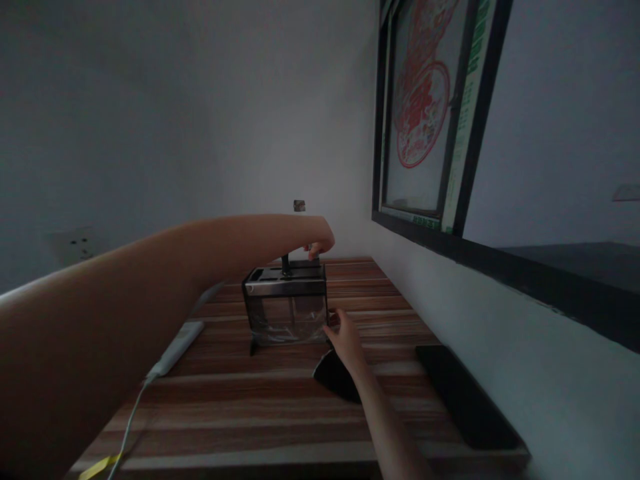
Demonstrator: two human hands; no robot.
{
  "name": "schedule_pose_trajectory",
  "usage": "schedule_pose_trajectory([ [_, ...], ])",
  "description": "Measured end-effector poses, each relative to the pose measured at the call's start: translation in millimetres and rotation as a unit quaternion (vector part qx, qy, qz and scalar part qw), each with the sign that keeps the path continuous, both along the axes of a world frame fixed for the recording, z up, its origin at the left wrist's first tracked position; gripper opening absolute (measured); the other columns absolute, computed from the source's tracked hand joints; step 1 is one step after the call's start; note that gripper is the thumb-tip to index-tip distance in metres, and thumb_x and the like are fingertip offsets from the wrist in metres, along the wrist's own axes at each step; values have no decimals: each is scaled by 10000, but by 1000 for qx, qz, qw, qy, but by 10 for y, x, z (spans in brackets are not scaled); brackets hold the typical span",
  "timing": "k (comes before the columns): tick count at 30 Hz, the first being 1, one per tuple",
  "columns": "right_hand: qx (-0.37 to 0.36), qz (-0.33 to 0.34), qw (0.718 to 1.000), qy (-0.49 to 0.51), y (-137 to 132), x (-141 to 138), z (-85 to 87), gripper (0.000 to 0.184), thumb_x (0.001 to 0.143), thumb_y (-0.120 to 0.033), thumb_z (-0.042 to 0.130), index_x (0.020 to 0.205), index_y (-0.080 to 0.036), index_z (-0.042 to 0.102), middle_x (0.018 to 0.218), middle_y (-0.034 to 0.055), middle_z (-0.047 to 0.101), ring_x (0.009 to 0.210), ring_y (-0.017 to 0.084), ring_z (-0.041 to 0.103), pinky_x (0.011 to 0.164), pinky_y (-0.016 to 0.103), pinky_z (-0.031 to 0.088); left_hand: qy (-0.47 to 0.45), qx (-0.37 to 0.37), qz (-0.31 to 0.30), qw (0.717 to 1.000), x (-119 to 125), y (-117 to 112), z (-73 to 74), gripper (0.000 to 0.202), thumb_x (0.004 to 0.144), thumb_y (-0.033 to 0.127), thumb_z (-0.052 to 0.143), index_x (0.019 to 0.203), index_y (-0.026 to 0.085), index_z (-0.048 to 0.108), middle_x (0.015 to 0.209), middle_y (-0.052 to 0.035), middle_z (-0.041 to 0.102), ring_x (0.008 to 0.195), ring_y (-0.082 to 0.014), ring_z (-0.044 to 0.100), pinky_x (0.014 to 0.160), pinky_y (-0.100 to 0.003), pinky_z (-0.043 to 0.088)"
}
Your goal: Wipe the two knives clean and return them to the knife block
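A clear-sided box [287, 321] with a black frame, short feet and a black and silver top stands upright on the wood-grain table [240, 413]. Over the top's far right part, my left hand [319, 239] bends downward with its fingers curled; what they pinch, if anything, is too small and dark to make out. A short black post [285, 265] rises from the top beside the left wrist. At the box's lower right side, my right hand [344, 333] grips the edge between thumb and fingers. Under the right forearm lies a dark, curved-edged flat object [334, 379], partly covered.
A white power strip [177, 348] with a pale cable lies on the left, near a yellow strip [99, 468] at the front edge. To the right, a black slab [465, 400] rests along the wall. A dark-framed window [423, 113] opens above it.
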State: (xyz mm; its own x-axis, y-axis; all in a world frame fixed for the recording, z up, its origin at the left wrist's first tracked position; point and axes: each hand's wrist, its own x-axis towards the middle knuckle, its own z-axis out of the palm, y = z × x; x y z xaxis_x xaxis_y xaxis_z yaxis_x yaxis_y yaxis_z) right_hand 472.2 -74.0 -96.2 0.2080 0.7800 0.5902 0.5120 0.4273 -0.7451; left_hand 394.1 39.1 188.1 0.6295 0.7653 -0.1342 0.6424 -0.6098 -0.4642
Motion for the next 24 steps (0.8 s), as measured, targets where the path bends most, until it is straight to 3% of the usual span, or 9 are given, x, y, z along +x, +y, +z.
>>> schedule_pose_trajectory([
  [3, 2, -4, 1000, 2, 1, -3, -8, 353, 706, -160, 659, 1053, -206, 611, 932, 60, 688, 874, 245, 651, 800, 361, 497, 7, -10, 12, 1000, 24, -18, -36, 273, 542, 235, 798, 802, 219, 717, 736, -30, 714, 828, -242, 613, 703, -324, 441],
  [7, 7, -7, 1000, 1, 0, -2, -12, 362, 709, -158, 654, 1066, -204, 609, 954, 66, 686, 890, 247, 648, 816, 368, 493, 4, -22, 30, 999, 64, -30, -81, 306, 850, 327, 602, 1121, 184, 596, 1145, -80, 613, 980, -218, 599, 815, -391, 514],
  [9, 8, -5, 1000, -1, 1, -1, -12, 366, 706, -146, 653, 1065, -205, 612, 948, 63, 688, 887, 242, 649, 816, 360, 494, 2, -26, 39, 999, 73, -30, -105, 317, 914, 330, 507, 1191, 179, 534, 1230, -94, 546, 1022, -200, 581, 855, -411, 517],
  [12, 8, -2, 1000, -5, 5, 3, -15, 361, 701, -142, 658, 1054, -204, 619, 931, 58, 691, 871, 237, 653, 804, 350, 500, 12, -33, 54, 998, 87, -17, -131, 289, 828, 316, 631, 1076, 166, 624, 1095, -81, 635, 935, -217, 618, 790, -382, 526],
  [14, 7, -4, 1000, -8, 8, 6, -20, 359, 702, -150, 660, 1055, -201, 620, 933, 60, 693, 871, 240, 655, 803, 355, 503, 25, -38, 62, 997, 106, 2, -144, 259, 617, 234, 798, 850, 156, 716, 831, -63, 707, 787, -243, 649, 696, -355, 513],
  [16, 7, -9, 1000, -10, 12, 7, -26, 361, 703, -160, 661, 1060, -195, 618, 954, 70, 692, 893, 249, 653, 819, 368, 500, 27, -36, 62, 997, 130, 26, -162, 254, 413, 102, 843, 631, 163, 728, 585, -42, 680, 651, -247, 640, 625, -330, 479],
  [17, 6, -11, 1000, -10, 13, 6, -29, 364, 703, -163, 662, 1063, -193, 616, 965, 75, 691, 906, 253, 651, 829, 375, 497, 20, -31, 57, 998, 141, 36, -176, 259, 376, 74, 837, 587, 170, 721, 531, -34, 661, 619, -234, 629, 611, -318, 467],
  [24, 2, -26, 1000, -12, 14, -11, -44, 382, 723, -180, 645, 1102, -160, 595, 1047, 131, 671, 985, 299, 632, 871, 435, 483, -101, 35, -12, 994, 128, 48, -318, 171, 492, 160, 796, 651, 197, 744, 578, -48, 680, 706, -241, 620, 673, -324, 435],
])
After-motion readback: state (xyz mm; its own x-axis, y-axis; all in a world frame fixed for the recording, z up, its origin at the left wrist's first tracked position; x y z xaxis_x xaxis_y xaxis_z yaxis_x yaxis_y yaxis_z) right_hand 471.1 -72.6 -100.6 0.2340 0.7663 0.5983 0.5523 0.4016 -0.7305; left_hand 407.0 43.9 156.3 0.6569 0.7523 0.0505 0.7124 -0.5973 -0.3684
